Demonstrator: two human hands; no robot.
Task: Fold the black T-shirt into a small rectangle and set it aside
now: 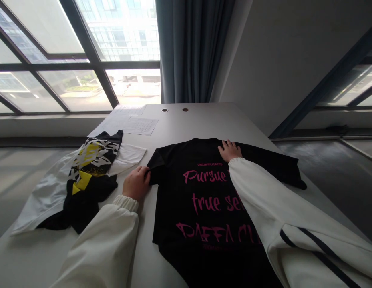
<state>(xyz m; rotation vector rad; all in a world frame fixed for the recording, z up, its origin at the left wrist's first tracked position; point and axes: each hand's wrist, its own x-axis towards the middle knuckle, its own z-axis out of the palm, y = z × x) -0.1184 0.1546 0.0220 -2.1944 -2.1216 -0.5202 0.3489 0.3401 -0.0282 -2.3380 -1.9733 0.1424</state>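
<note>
A black T-shirt (pixel 173 196) with pink lettering lies spread out on the white table (pixel 216 120), its collar end away from me. My left hand (pixel 137 183) is closed on the end of its left sleeve, with the fingertips curled at the cloth. On the shoulder at the right, my right hand (pixel 230 150) rests flat with its fingers stretched out. The other sleeve (pixel 272 162) reaches out to the right, toward the table edge. My right forearm covers part of the lettering.
At the left lie a white garment (pixel 44 200) and a black, white and yellow patterned one (pixel 92 160), bunched together. Papers (pixel 140 125) lie near the far left edge. Two round cable holes (pixel 185 109) sit at the back, before a blue curtain (pixel 192 52) and windows.
</note>
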